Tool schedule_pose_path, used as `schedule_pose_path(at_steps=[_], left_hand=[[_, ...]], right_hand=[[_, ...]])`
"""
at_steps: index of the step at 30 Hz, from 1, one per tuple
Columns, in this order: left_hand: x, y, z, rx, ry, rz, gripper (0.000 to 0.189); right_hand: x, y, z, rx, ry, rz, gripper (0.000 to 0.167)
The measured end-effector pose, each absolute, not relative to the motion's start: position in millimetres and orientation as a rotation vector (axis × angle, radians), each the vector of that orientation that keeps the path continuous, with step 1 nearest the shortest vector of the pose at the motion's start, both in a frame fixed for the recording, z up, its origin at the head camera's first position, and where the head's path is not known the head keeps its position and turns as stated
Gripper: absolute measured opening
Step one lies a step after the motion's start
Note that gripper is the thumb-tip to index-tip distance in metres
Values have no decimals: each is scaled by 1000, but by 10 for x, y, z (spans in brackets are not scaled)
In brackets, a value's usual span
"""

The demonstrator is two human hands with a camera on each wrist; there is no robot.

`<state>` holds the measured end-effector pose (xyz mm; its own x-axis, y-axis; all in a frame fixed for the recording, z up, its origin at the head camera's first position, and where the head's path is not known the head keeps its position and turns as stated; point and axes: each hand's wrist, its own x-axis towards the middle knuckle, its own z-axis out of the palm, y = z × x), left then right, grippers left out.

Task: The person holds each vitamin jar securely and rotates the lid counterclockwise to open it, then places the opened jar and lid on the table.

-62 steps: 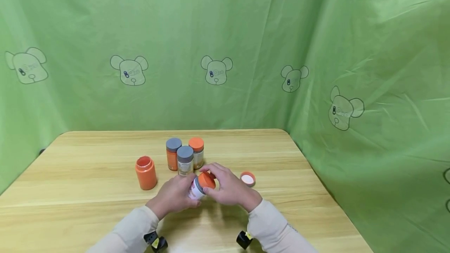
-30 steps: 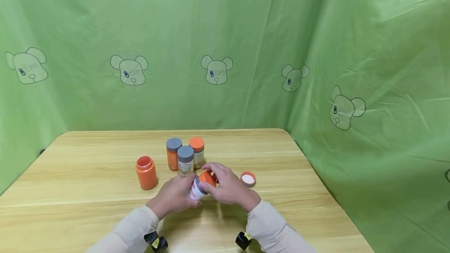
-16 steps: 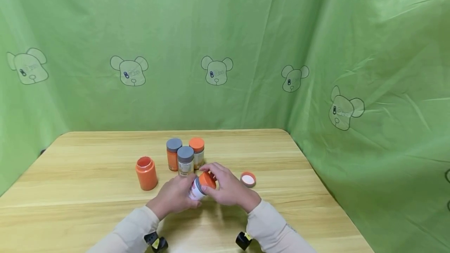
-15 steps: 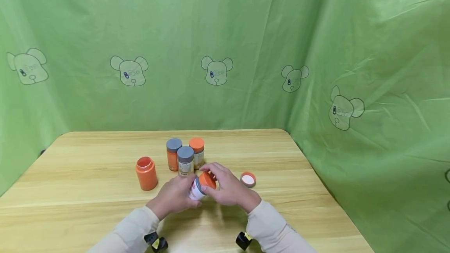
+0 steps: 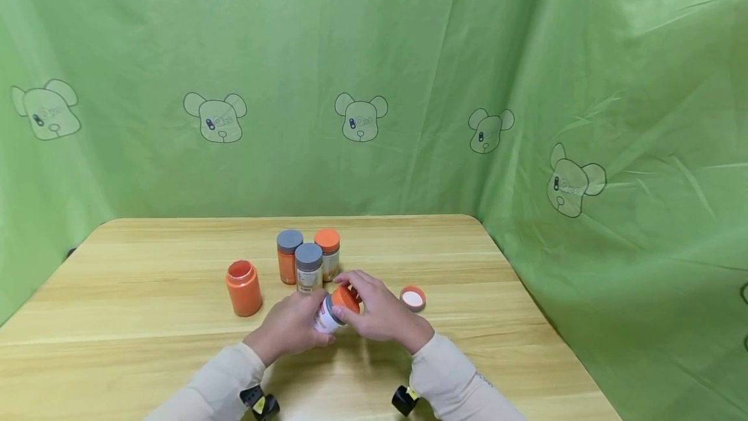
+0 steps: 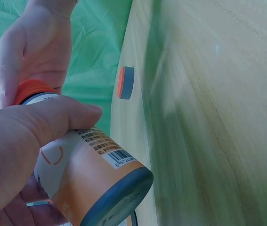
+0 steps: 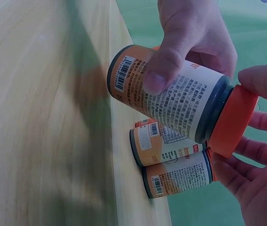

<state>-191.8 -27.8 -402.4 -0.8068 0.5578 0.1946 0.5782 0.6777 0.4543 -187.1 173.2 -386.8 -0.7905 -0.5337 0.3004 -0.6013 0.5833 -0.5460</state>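
Observation:
My left hand grips the labelled body of a grey supplement jar, its thumb lying across the label in the left wrist view. The jar is tilted, held above the table with its orange lid toward the right. Thumb and fingers of my right hand are around that lid. In the right wrist view a dark gap, the neck, shows between the jar's body and the lid. Just right of the right hand, a loose lid lies with its white inside up.
An uncapped orange jar stands upright to the left. Behind the hands three capped jars cluster: an orange one with a grey lid, a grey-lidded one in front, and an orange-lidded one. A green curtain surrounds the wooden table.
Both hands stay in place around the jar. The right thumb and fingers shift back and forth slightly on the orange lid. Nothing else on the table has moved.

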Motion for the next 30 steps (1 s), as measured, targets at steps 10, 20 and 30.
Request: schedule_pose_path(at_steps=[10, 20, 30], left_hand=[[-1915, -275, -4033, -958, -2837, -798, 57], [-1917, -266, -4023, -956, -2856, -786, 56], [-1926, -263, -4037, -963, -2849, -800, 53]], right_hand=[[-1870, 1749, -3885, 969, -2703, 989, 48], [-1886, 1742, -3898, 943, -2730, 993, 44], [-1881, 1754, -3898, 1025, -2676, 1004, 45]])
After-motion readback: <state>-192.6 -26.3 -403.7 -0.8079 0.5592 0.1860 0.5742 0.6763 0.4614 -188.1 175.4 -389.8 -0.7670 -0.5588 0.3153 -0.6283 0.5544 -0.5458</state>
